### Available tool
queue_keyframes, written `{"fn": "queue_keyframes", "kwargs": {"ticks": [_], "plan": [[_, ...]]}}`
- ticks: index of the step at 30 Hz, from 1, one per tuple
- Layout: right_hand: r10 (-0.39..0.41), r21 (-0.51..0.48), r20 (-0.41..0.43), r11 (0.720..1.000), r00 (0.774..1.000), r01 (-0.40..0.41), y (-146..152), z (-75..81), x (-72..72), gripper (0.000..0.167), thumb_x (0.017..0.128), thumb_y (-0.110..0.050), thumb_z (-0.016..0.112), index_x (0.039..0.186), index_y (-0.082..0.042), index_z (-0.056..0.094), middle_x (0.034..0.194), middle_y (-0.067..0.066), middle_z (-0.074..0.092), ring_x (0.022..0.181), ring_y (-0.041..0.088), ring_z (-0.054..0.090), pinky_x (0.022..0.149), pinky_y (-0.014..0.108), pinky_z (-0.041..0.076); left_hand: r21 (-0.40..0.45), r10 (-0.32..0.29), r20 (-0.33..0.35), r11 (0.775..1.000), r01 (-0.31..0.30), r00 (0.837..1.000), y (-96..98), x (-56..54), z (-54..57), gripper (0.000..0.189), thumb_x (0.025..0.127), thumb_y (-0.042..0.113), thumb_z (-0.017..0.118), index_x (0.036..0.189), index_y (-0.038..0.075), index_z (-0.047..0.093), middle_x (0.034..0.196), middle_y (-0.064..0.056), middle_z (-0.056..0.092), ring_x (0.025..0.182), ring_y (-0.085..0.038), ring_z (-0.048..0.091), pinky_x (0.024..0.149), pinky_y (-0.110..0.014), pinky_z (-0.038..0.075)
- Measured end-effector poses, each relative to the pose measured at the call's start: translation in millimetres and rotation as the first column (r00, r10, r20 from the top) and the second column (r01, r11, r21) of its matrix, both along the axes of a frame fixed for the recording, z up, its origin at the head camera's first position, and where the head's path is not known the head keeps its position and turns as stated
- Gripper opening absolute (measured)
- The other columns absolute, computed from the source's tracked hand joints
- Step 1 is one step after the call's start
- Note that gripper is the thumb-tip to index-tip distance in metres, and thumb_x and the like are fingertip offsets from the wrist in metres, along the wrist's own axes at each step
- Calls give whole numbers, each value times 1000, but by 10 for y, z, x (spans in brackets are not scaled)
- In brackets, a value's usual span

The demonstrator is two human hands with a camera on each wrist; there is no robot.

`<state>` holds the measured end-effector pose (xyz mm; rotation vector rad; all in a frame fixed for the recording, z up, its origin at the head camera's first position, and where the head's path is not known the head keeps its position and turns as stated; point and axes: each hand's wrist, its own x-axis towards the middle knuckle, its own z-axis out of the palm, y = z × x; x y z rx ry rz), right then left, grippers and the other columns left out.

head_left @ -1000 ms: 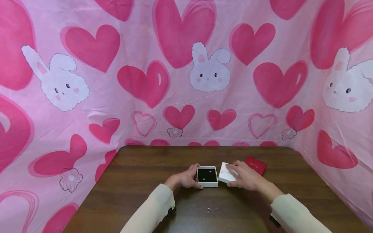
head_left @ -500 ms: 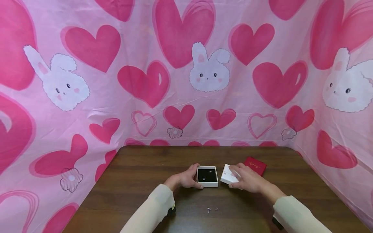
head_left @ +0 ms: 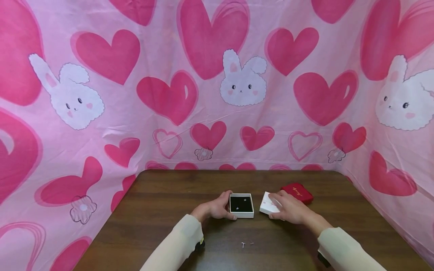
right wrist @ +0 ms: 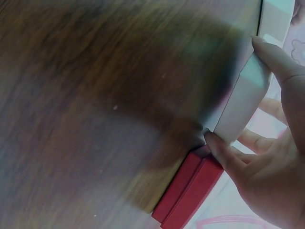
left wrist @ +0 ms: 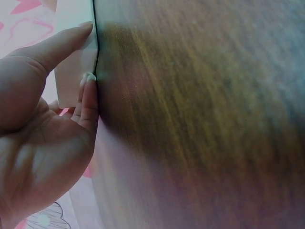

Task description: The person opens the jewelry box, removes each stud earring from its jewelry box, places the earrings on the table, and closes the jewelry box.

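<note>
A black-lined box is gripped on the table by the left hand, apparently for steadiness — a white lid is held just beside it, gripped in the right hand.

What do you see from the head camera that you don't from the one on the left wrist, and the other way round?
Only the head view: the black square lining bearing two small star-shaped pieces, the red box with gold lettering, and a tiny T-shaped metallic piece.

Only the left wrist view: the left palm and the white outer wall facing it.

Both: the left hand gripping the open white square box, the brown wood-grain table, and the pink patterned backdrop.
</note>
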<state>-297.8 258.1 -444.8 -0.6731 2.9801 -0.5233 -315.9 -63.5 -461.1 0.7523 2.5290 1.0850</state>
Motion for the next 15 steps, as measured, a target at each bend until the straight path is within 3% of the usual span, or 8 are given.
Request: {"fn": "queue_keyframes", "kwargs": {"ticks": [15], "plan": [[-12, 54, -22, 998, 1000, 13, -12, -11, -34, 87, 73, -50, 88, 145, -13, 57, 128, 13, 59, 118, 36, 56, 88, 59, 51, 0, 4, 27, 1000, -4, 1000, -10, -14, 7, 78, 81, 14, 87, 139, 3, 36, 117, -7, 42, 103, -20, 43, 93, -35, 38]]}}
